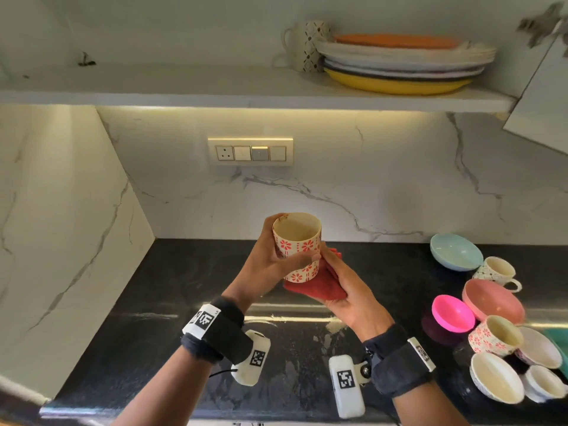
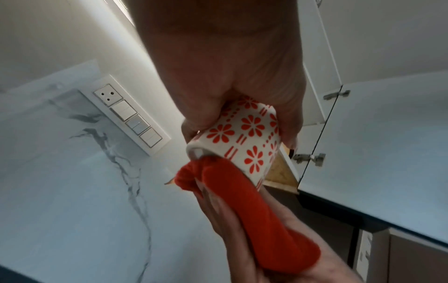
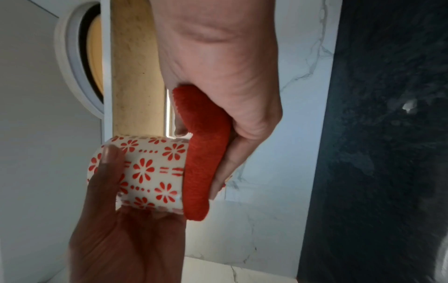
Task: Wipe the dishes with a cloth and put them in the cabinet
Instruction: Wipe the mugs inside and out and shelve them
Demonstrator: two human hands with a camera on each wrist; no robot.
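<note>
1. left hand [image 1: 270, 259] is curled round the patterned cup [image 1: 297, 245], thumb across the near side and fingers round the far side; the cup is held in the air above the surface [image 1: 153, 318], mouth tilted up and away.
2. right hand [image 1: 341, 287] is closed on the red cloth [image 1: 313, 287], which is bunched and pressed against the cup's base. judged step: wiping the base and lower wall.
3. risk: the cup is borne by the left hand's side grip alone. a hard rub from the cloth could twist it out of that grip, and it would drop onto the hard dark surface directly beneath the hands.
4. risk: to the right of the hands, unwiped bowls and cups [image 1: 491, 327] crowd the surface, some touching or overlapping. a right elbow swung outward could knock them.
5. open room: the surface to the left of and below the hands carries nothing in view.
6. beyond the hands stands the marble wall with a switch panel [image 1: 250, 150].
7. above and farthest: the cabinet shelf [image 1: 153, 87] holds a stack of plates [image 1: 402, 61] and a mug [image 1: 304, 44] at its right; its left part is bare. the open door [image 1: 541, 96] hangs to the upper right, and its edge could catch a rising cup.
</note>
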